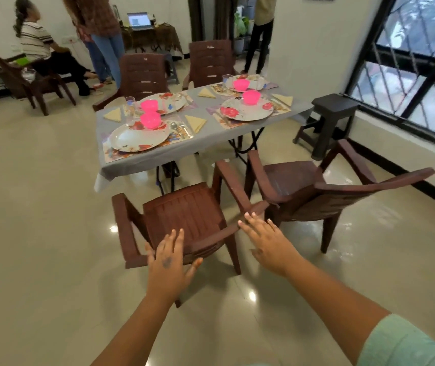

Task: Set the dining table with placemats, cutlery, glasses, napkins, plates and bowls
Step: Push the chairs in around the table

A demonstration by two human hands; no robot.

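Both hands, left (167, 262) and right (265, 240), hang open over the near chair (184, 220), fingers spread, holding nothing. Shove it too hard and it could bump the table (142, 161) and tip a glass (129, 103). Four plates (131, 137), each with an empty-looking pink bowl (150, 119)

Two brown plastic chairs (184, 220) (306, 186) stood on the glossy floor (39, 207), w/ two more chairs (142, 72) (209, 59) at the far side. A dark stool (330, 120) was near the barred window (417, 54). A laptop (139, 21) was open at the back.
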